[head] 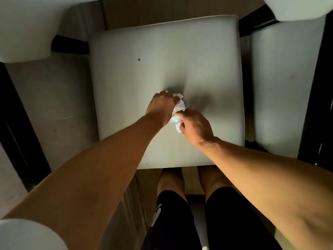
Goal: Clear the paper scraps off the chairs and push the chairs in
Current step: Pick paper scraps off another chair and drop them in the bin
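I look straight down at a pale grey cushioned chair seat (pixel 180 56). Crumpled white paper scraps (pixel 179 106) lie near its middle. My left hand (pixel 161 107) is closed over the scraps from the left. From the right, my right hand (pixel 195 126) pinches their lower end. Most of the paper is hidden between the two hands. A tiny dark speck (pixel 139 59) sits on the seat further back, and small white crumbs (pixel 158 140) lie near the front.
Matching grey seats flank the chair on the left (pixel 50 109) and right (pixel 277 83), with dark frames (pixel 10 112) between them. Rounded pale chair backs show at top left (pixel 27 29) and top right (pixel 297 8). My legs (pixel 196 204) stand at the seat's front edge.
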